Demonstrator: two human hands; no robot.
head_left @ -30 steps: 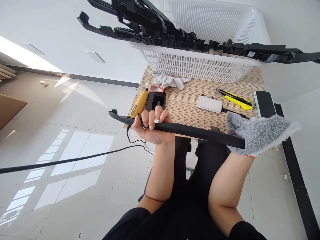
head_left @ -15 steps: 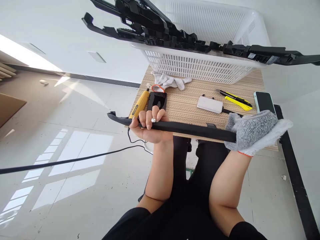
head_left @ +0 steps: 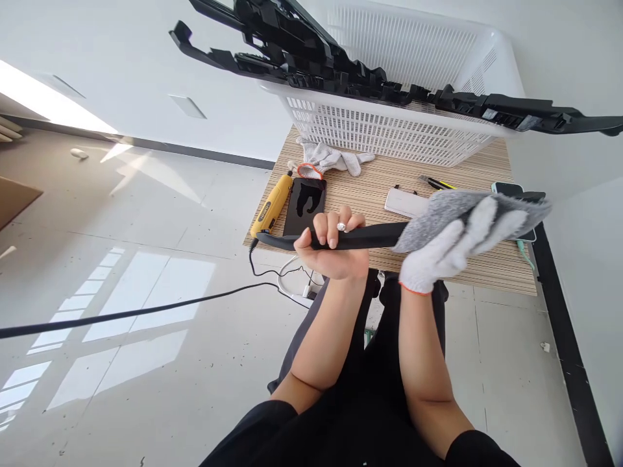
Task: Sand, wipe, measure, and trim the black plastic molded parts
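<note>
Beige striped board tops the table (head_left: 357,188). Taking clock directions from the bare left hand (head_left: 335,253), a white slatted basket (head_left: 384,133) stands on the table at one o'clock, with long black mouldings (head_left: 302,39) lying across its rim. The black strip (head_left: 374,237) is held up over the table's near edge, its slim end pointing to nine o'clock and the rest running towards half past two. The left hand is clamped around it; the gloved right hand (head_left: 440,253) is closed on a grey cloth (head_left: 440,214) wrapped over the strip. On the table lie a knitted glove (head_left: 335,157) with orange edging at twelve, a yellow corded tool (head_left: 271,206) at ten and — just beside it — a glossy black slab (head_left: 304,204) at eleven. At two sits a white block (head_left: 403,202), partly hidden by the cloth; slightly past two, a phone (head_left: 506,189), also partly covered. A knife (head_left: 435,183) shows beyond the block. Smallest is the ring (head_left: 341,227) on the left hand.
</note>
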